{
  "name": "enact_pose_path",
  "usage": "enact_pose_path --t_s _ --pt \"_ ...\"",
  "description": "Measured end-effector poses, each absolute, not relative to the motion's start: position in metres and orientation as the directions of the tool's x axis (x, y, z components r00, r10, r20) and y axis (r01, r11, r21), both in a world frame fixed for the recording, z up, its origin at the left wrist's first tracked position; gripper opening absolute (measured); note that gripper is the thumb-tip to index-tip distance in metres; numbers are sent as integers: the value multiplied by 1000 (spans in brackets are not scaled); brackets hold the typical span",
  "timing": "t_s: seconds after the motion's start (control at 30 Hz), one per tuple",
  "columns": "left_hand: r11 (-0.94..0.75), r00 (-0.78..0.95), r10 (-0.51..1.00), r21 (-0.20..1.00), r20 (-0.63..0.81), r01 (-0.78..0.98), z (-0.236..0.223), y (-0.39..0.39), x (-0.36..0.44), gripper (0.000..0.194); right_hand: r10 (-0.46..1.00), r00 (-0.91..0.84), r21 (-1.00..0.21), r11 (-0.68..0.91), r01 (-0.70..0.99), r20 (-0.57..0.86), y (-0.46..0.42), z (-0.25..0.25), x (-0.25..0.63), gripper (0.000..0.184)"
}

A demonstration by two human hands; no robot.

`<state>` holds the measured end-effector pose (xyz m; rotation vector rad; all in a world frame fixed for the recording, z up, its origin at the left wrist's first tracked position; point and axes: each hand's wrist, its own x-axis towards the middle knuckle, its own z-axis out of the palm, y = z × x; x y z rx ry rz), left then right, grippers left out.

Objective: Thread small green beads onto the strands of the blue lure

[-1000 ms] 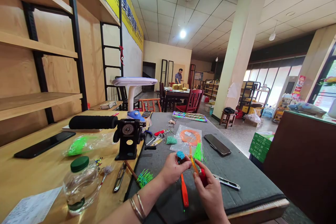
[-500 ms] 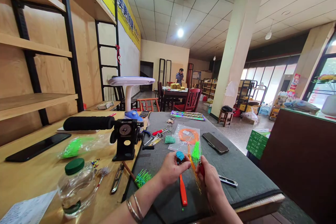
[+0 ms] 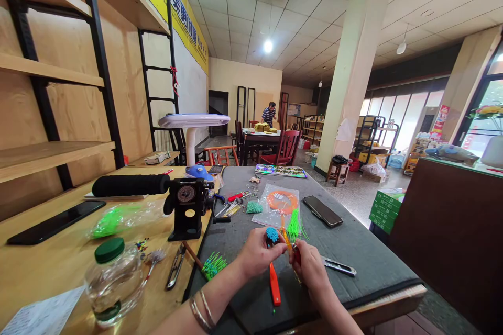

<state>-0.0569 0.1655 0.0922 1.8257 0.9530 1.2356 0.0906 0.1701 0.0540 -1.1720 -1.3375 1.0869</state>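
My left hand (image 3: 259,247) is closed around a dark piece topped by a round cluster of small blue beads or tips (image 3: 272,234). Close to its right, my right hand (image 3: 310,267) grips a small red tool with a metal tip (image 3: 296,252), mostly hidden by the fingers. Behind the hands lie bright green strands (image 3: 293,225) and orange strands (image 3: 287,239). Below my left hand, an orange-red handle (image 3: 274,288) rests on the grey mat (image 3: 377,264); I cannot tell what its upper end joins. A silver-handled cutter (image 3: 340,267) lies beside my right hand.
A black crank device (image 3: 187,204) stands left of the mat, near a jar with a green lid (image 3: 113,282). A phone (image 3: 322,211), a plastic bag with an orange coil (image 3: 281,201) and a turquoise bundle (image 3: 254,207) lie ahead. A person (image 3: 269,113) stands at a far table.
My right hand has moved left and brought the red tool nearer to my left hand. The blue cluster has shifted slightly right and down. The far person leans over more.
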Motion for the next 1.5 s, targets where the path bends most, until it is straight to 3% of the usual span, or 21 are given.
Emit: enact_pose_path --t_s 0.67,0.77,0.87,0.97,1.07,1.13,1.2,1.27,1.33,1.4,1.5 --pt "-446 291 873 883 392 150 88 167 -57 12 991 4 -986 134 97 135 170 58 95 58" --pt "-395 302 883 916 359 67 88 169 -57 13 971 96 -954 190 233 217 173 58 111 63" --pt "-326 292 903 945 316 -13 88 171 -57 15 917 181 -802 200 563 356 179 57 139 64" --pt "-259 278 921 962 272 -85 89 171 -57 20 894 195 -525 52 849 403 186 54 170 55" --pt "-177 276 940 978 201 -111 90 169 -55 25 897 136 -247 -31 969 421 192 52 191 46" --pt "-123 277 949 986 151 -117 91 168 -55 29 878 86 -152 -15 988 470 193 52 196 40" --pt "-80 287 951 987 117 -140 92 166 -54 33 833 44 -191 74 979 552 190 53 192 33" --pt "-44 302 949 984 95 -171 92 165 -54 35 799 30 -369 243 897 600 184 54 178 31" --pt "-14 313 947 980 76 -197 91 165 -54 36 825 30 -620 400 675 564 175 55 156 36" --pt "5 322 944 976 67 -217 90 166 -55 38 886 21 -826 423 372 463 166 56 132 41" --pt "16 338 939 973 65 -232 88 166 -55 38 926 5 -924 376 66 377 159 60 102 43"
